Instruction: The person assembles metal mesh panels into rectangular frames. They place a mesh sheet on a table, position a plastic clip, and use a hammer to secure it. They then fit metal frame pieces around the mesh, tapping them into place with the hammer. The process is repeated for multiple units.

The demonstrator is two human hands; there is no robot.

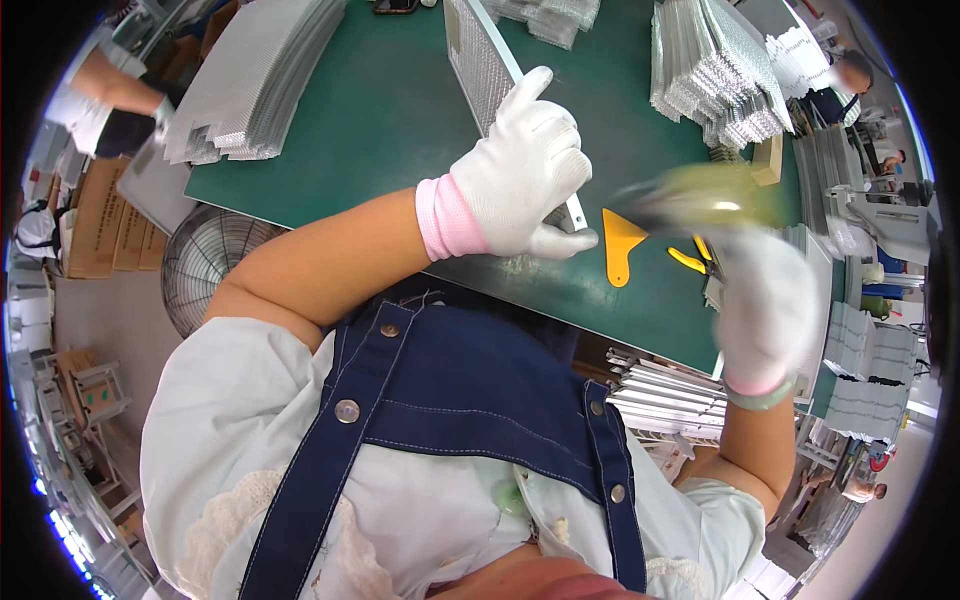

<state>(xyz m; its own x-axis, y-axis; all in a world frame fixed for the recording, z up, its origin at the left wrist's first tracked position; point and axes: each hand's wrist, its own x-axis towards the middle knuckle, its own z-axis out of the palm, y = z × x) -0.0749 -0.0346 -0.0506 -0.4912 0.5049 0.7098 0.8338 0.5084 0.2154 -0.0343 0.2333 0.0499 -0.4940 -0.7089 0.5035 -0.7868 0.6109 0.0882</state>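
Note:
My left hand (525, 170), in a white glove with a pink cuff, is closed on the edge of a metal mesh panel (478, 70) with a pale frame. The panel stands tilted on edge over the green table (390, 110), partly hidden by the glove. My right hand (768, 300), also gloved, is smeared by motion. It grips a blurred tool with a yellow-green body (725, 195) and a dark grey end toward the panel; its kind cannot be made out. Between my hands lie an orange-yellow scraper (622, 245) and yellow-handled pliers (690, 258).
Stacks of silvery mesh sheets stand at the table's far left (260, 85) and far right (715, 75). A round fan guard (205, 265) is beside the left edge. White strips (665, 395) lie below the front edge. Other people, one a blurred arm (120, 85), are around.

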